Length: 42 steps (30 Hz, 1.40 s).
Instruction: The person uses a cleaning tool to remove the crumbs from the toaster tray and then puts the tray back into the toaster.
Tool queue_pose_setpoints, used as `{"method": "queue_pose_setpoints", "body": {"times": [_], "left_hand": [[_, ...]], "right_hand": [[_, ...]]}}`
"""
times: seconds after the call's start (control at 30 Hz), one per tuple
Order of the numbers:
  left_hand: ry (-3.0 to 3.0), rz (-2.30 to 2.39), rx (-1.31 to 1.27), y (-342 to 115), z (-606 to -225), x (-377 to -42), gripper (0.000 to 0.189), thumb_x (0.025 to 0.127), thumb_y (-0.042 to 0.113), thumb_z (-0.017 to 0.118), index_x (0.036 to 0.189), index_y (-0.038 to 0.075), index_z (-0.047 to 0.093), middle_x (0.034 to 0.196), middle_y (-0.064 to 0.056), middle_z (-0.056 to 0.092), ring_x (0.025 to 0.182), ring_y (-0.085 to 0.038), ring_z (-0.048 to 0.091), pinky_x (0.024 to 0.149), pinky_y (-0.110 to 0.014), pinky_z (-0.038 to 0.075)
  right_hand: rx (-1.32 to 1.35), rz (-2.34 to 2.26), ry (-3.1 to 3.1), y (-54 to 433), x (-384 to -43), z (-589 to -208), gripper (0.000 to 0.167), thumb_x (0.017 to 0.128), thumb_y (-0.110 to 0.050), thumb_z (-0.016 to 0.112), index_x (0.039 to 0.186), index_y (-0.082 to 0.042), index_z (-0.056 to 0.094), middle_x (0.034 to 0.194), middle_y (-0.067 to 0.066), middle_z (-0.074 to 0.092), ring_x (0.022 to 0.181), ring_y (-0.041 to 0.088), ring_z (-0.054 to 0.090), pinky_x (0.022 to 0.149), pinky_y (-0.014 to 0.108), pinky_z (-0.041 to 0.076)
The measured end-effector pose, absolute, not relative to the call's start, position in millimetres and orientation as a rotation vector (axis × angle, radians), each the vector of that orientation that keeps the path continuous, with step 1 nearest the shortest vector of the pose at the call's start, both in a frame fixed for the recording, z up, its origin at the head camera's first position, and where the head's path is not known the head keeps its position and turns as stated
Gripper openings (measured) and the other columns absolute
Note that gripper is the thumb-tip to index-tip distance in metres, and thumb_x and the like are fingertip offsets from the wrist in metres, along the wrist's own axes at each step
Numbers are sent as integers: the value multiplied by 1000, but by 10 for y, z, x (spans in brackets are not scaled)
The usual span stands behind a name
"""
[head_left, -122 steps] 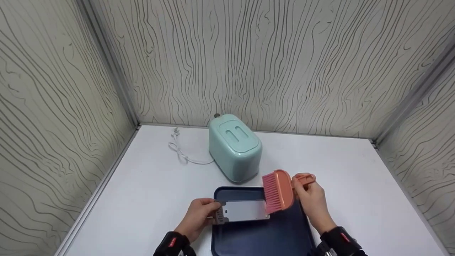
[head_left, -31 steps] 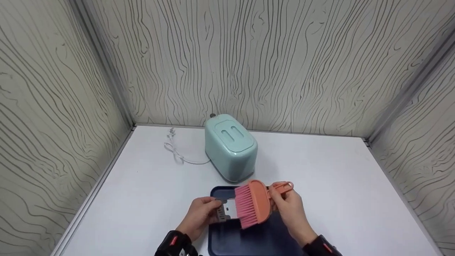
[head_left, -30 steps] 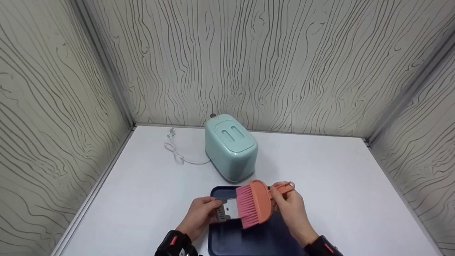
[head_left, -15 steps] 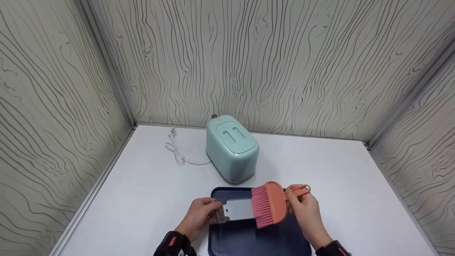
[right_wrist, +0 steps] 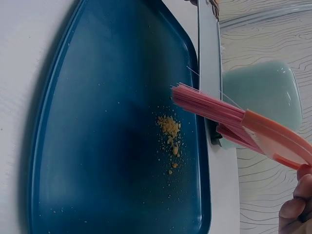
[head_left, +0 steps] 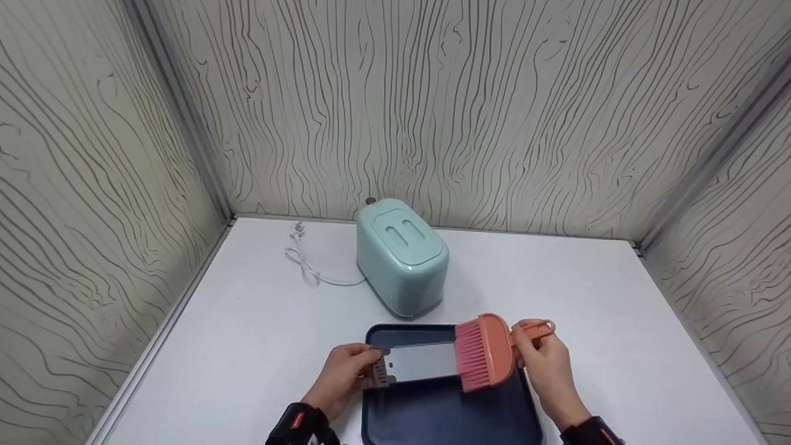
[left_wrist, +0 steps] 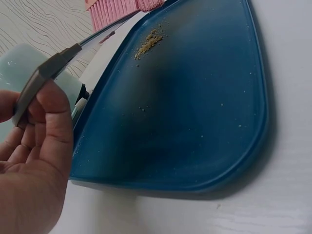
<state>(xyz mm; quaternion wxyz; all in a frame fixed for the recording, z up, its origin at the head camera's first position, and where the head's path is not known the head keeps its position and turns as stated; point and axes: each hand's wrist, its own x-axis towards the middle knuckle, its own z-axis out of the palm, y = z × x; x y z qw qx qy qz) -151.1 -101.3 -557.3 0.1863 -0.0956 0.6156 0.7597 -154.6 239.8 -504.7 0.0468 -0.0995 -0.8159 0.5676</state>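
Observation:
My left hand (head_left: 343, 374) pinches the grey slotted end of a flat metal crumb tray (head_left: 421, 362), holding it above a dark blue tray (head_left: 451, 417). In my right hand (head_left: 545, 357) is the handle of an orange brush (head_left: 498, 349). Its pink bristles (head_left: 471, 355) lie over the crumb tray's right end. Below, a small heap of yellowish crumbs (right_wrist: 169, 126) sits on the blue tray, with finer specks scattered around it. The left wrist view shows the thumb and fingers on either side of the crumb tray's end (left_wrist: 41, 78).
A mint-green toaster (head_left: 403, 259) stands just behind the blue tray. Its white cord (head_left: 324, 278) lies on the white table (head_left: 247, 346) to the left. Patterned panels (head_left: 432, 111) enclose the table at the back and sides.
A second ago the brush covered much of the crumb tray near my left hand. My right hand has since drawn it rightward to the far end. The left hand stays nearly in place.

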Motion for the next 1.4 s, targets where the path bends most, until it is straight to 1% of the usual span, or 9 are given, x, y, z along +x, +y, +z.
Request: {"method": "queue_pose_setpoints", "body": {"times": [0.27,0.5,0.67,0.8,0.9,1.03,1.1,1.23,1.4], "left_hand": [[1736,2141,-287,-1014,-5578,-1517,21,92,17,69,104,-1,70,95,-6,67,81,-14,61,70,-28,56],[1749,2150,-277,-1020,-5568,-1501,23,92,16,69,105,-2,70,96,-7,68,82,-15,63,70,-28,57],[1786,2128,-308,-1028,-5555,-1488,22,91,17,69,105,-1,71,95,-6,69,81,-14,62,68,-26,55],[1799,2121,-322,-1027,-5553,-1489,22,90,16,69,105,0,72,95,-6,69,81,-14,61,68,-27,54],[1809,2115,-330,-1027,-5552,-1489,21,90,17,70,103,1,72,94,-6,69,80,-15,61,68,-27,54],[1812,2114,-340,-1023,-5552,-1484,20,89,17,70,101,2,72,93,-5,69,80,-14,60,67,-27,53],[1810,2119,-336,-1022,-5556,-1482,20,90,17,70,102,1,72,94,-5,69,80,-15,61,67,-27,53],[1803,2131,-328,-1019,-5565,-1481,23,90,17,70,104,-1,71,96,-7,69,81,-15,63,68,-27,55],[1800,2129,-333,-1003,-5576,-1491,24,91,18,70,105,-1,71,99,-8,69,83,-17,63,69,-28,55]], "right_hand": [[-317,1752,-2473,2427,-1568,-5061,32,104,-23,61,122,3,60,78,4,59,63,11,55,58,26,50],[-308,1690,-2493,2434,-1550,-5050,30,104,-25,61,118,2,61,76,4,60,62,11,55,58,26,50],[-294,1666,-2478,2459,-1538,-5062,27,104,-23,60,117,1,61,76,6,60,62,12,55,57,25,50],[-319,1668,-2456,2471,-1546,-5057,27,104,-23,60,116,2,62,75,7,62,61,13,56,55,24,48],[-347,1715,-2410,2466,-1560,-5039,29,104,-24,61,118,1,61,76,7,64,62,14,57,56,25,48],[-384,1830,-2312,2460,-1575,-5012,31,104,-22,61,124,1,58,79,6,64,62,13,57,57,26,51],[-395,1875,-2264,2454,-1584,-5001,30,104,-21,61,124,1,57,79,5,64,60,12,57,57,25,52],[-387,1931,-2207,2417,-1597,-4987,31,102,-23,64,120,2,57,77,6,64,59,13,58,58,25,53],[-335,1992,-2129,2320,-1600,-4978,32,99,-24,70,114,0,55,77,9,67,57,17,63,59,27,55]]}}
